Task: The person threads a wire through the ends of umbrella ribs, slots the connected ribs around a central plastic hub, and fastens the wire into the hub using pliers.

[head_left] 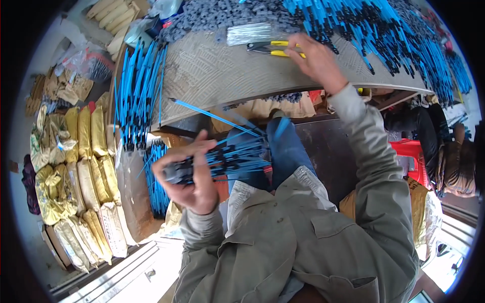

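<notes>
My left hand [194, 177] is closed around a bundle of thin blue rods [242, 160] with black fittings. The bundle lies nearly level above my lap, its dark grey end by my thumb and the blue lengths pointing right. One longer blue rod [214, 117] slants out toward the table edge. At the table's far side, my right hand [316, 60] has its fingers around the yellow handles of a pair of pliers [275, 48], whose dark jaws point left. Beside the pliers lies a stack of thin silvery wire pieces [249, 34].
Many small grey parts [217, 17] are heaped along the table's [202, 65] back. A large pile of blue rods [384, 35] covers its right side; another bunch [139, 91] hangs over the left edge. Filled sacks [83, 187] are stacked at left. A red plastic stool [411, 159] stands at right.
</notes>
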